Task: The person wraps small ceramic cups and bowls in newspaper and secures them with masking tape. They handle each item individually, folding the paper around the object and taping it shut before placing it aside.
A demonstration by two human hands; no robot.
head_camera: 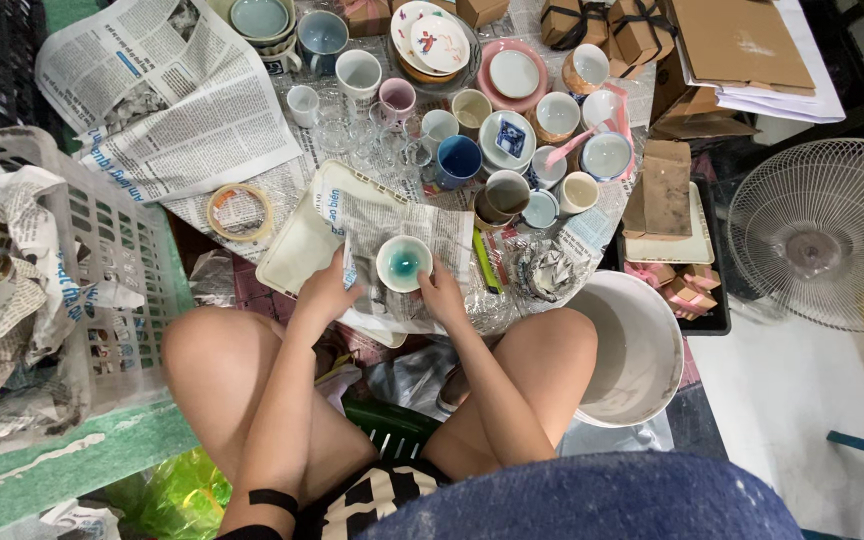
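Two bare knees frame the bottom of the view, and between them the person's hands work over a sheet of newspaper (392,225) spread on a pale rectangular tray (297,255). The left hand (327,292) presses flat on the sheet's near left part, fingers spread and closed on nothing, with a raised fold of the paper just past its fingertips. The right hand (442,295) rests on the sheet at the near right, its fingers loosely curled and touching the paper just beside the small cup (404,263); whether they touch the cup itself cannot be told. The cup stands upright in the middle of the sheet, between the two hands, white outside with teal glaze pooled in its bottom. To the right, a large white bucket (642,350) sits near the right knee, and a crumpled ball of newspaper (544,268) lies between it and the tray. To the left, a white plastic basket (102,260) holds paper-wrapped bundles, and a roll of tape (240,211) lies just beyond the tray's left corner. Farther off, a crowd of cups, mugs, glasses and plates stands on more newspaper, among them a dark blue mug (459,160) and a pink plate (514,75). Brown cardboard boxes (632,25) sit at the far right, and a white fan (822,235) stands well apart on the floor.
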